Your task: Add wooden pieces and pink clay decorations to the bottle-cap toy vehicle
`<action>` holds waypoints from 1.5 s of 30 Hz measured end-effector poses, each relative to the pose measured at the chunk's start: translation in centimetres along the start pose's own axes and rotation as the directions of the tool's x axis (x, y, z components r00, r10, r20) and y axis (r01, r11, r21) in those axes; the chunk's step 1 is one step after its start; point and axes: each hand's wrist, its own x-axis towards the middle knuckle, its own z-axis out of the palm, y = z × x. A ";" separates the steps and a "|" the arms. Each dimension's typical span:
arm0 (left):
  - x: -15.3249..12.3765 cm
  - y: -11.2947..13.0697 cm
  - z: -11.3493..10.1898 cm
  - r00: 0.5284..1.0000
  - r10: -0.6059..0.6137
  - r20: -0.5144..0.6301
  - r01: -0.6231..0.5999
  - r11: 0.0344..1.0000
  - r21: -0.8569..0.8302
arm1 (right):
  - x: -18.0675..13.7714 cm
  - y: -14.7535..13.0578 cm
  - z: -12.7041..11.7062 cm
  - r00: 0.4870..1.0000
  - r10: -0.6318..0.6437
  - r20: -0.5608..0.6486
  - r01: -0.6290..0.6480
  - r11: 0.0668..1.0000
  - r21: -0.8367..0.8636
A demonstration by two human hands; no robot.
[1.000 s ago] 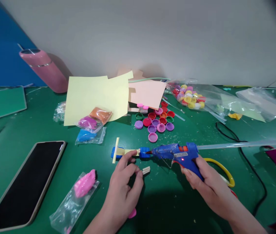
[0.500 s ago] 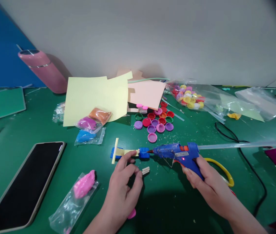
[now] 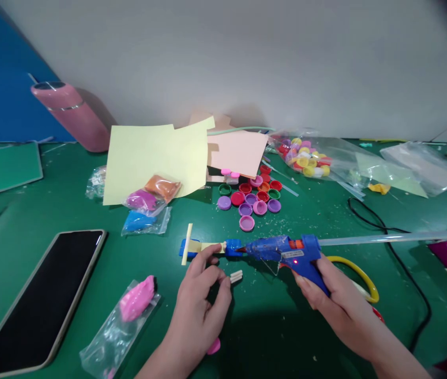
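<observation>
Two hands work over the green mat (image 3: pixel 286 326), and every place here is told from the blue glue gun (image 3: pixel 286 251) lying across its middle; the largest things lie well left of the gun: a dark phone (image 3: pixel 41 295) face up, and yellow paper sheets (image 3: pixel 152 158) further back beside a pink bottle (image 3: pixel 75 113); behind the gun sits a scatter of coloured bottle caps (image 3: pixel 251 196). The right hand (image 3: pixel 337 302) is closed round the gun's handle, a clear glue stick (image 3: pixel 389 238) trailing out of its rear; the left hand (image 3: pixel 201 302), left of the nozzle, pinches a short pale stick piece (image 3: pixel 236 276) while a finger rests on the small craft (image 3: pixel 207 247). That craft lies flat on the mat at the nozzle's tip: pale sticks in a cross, a blue cap (image 3: pixel 233 246) at the near end touching the nozzle, another blue piece at the far end. As I judge it, the left fingertips sit close enough to the hot tip to be burned; too much glue could spread and stick the craft to the mat; the black cord (image 3: pixel 400 263) right of the gun could snag and jerk the nozzle.
</observation>
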 end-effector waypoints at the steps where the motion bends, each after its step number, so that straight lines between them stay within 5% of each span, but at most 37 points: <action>1: 0.0 0.0 0.0 1.000 -0.001 -0.002 0.001 1.000 -0.001 | 0.0 0.0 -0.1 1.000 -0.001 0.008 0.001 1.000 0.002; 11: -0.2 0.0 -0.1 1.000 0.007 -0.011 -0.007 1.000 0.005 | 0.7 -0.4 0.1 1.000 -0.009 0.007 0.009 0.999 0.048; 19: -0.2 0.0 -0.1 1.000 -0.004 -0.005 0.004 1.000 0.010 | 0.9 -1.1 -0.1 0.990 0.033 0.136 -0.034 0.999 0.003; 29: -0.1 0.0 -0.1 1.000 0.015 -0.017 -0.014 1.000 0.015 | 0.7 -0.4 -0.2 0.999 -0.005 0.045 0.002 0.998 0.062; 45: -0.2 0.1 0.0 1.000 0.009 -0.014 -0.009 1.000 0.013 | 0.4 -0.8 -0.3 0.995 0.026 0.093 -0.024 0.999 -0.021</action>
